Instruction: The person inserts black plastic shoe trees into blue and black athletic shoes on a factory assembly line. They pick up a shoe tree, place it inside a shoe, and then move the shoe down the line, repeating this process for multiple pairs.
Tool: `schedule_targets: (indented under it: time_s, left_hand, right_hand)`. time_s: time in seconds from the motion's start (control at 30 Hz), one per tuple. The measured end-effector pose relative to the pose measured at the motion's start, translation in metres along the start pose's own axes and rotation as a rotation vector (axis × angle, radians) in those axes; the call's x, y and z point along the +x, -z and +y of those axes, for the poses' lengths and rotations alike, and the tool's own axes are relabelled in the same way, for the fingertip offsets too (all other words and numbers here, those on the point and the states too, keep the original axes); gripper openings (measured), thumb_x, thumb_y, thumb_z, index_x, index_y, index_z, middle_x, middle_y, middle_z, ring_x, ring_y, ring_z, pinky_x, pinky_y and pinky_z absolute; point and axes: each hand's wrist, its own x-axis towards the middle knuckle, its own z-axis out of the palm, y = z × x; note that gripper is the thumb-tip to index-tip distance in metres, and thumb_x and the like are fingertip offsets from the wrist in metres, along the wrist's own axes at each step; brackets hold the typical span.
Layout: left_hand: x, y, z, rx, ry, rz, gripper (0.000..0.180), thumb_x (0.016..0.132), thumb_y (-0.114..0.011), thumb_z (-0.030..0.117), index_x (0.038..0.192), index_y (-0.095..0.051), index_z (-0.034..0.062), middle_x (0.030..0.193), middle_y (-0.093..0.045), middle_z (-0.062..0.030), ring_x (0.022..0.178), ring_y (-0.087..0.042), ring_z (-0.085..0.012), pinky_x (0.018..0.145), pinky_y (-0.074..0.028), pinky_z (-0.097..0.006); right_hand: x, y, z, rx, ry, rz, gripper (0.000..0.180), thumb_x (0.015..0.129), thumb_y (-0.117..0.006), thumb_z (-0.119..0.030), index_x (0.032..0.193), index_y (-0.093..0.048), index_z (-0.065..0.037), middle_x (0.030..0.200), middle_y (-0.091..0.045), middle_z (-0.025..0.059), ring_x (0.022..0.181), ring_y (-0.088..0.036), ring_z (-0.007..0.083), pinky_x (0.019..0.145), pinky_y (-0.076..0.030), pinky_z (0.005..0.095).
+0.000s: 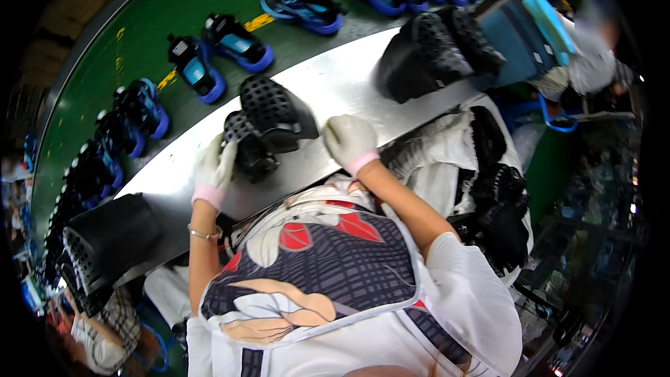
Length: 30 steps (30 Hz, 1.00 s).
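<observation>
Gloved left hand grips black shoe mould; right hand rests beside it.

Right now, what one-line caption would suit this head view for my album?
Gloved left hand touching black perforated shoe parts on a steel table, right hand beside them, blue shoes on a green conveyor.

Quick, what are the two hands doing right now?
Left hand: gloved, fingers wrapped around the black studded shoe sole on the metal bench.
Right hand: gloved, loosely curled on the bench beside the sole, holding nothing that shows.
</observation>
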Motion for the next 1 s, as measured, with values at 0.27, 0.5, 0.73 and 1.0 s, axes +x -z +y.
schedule_targets:
  time_s: [0.27, 0.5, 0.73, 1.0]
  left_hand:
    - [0.065, 0.042, 0.026, 0.186, -0.229, 0.349, 0.064, 0.084, -0.068, 0.032, 0.140, -0.044, 0.0116, 0.123, -0.052, -0.0197, 0.093, -0.062, -0.0270, 0.084, -0.051, -0.035]
    - [0.130, 0.051, 0.012, 0.364, -0.054, 0.286, 0.051, 0.077, -0.072, 0.042, 0.115, -0.066, 0.0078, 0.120, -0.054, -0.0260, 0.105, -0.057, -0.0375, 0.095, -0.046, -0.038]
    - [0.140, -0.002, 0.071, 0.240, -0.313, 0.138, 0.041, 0.077, -0.072, 0.036, 0.106, -0.069, 0.0082, 0.124, -0.052, -0.0261, 0.111, -0.055, -0.0399, 0.098, -0.045, -0.039]
    - [0.112, 0.011, 0.059, -0.101, -0.310, -0.015, 0.056, 0.088, -0.064, 0.031, 0.135, -0.050, 0.0042, 0.128, -0.055, -0.0161, 0.108, -0.061, -0.0251, 0.095, -0.047, -0.033]
  right_hand:
    - [-0.006, 0.008, -0.011, 0.103, 0.060, -0.027, 0.009, 0.084, -0.059, -0.017, 0.084, -0.061, -0.008, 0.070, -0.057, 0.0112, 0.067, -0.058, 0.0309, 0.061, -0.045, 0.0442]
    - [-0.011, 0.013, -0.020, 0.086, 0.090, -0.240, 0.007, 0.081, -0.061, -0.015, 0.083, -0.061, -0.008, 0.070, -0.057, 0.0099, 0.069, -0.059, 0.0288, 0.063, -0.047, 0.0413]
    - [-0.022, 0.006, -0.010, 0.324, 0.049, -0.095, 0.015, 0.080, -0.059, -0.009, 0.095, -0.063, -0.006, 0.085, -0.063, 0.0149, 0.073, -0.060, 0.0345, 0.066, -0.048, 0.0435]
    - [-0.014, 0.026, -0.032, 0.423, -0.271, 0.014, 0.030, 0.087, -0.056, -0.008, 0.116, -0.058, -0.003, 0.104, -0.062, 0.0140, 0.085, -0.063, 0.0252, 0.078, -0.050, 0.0340]
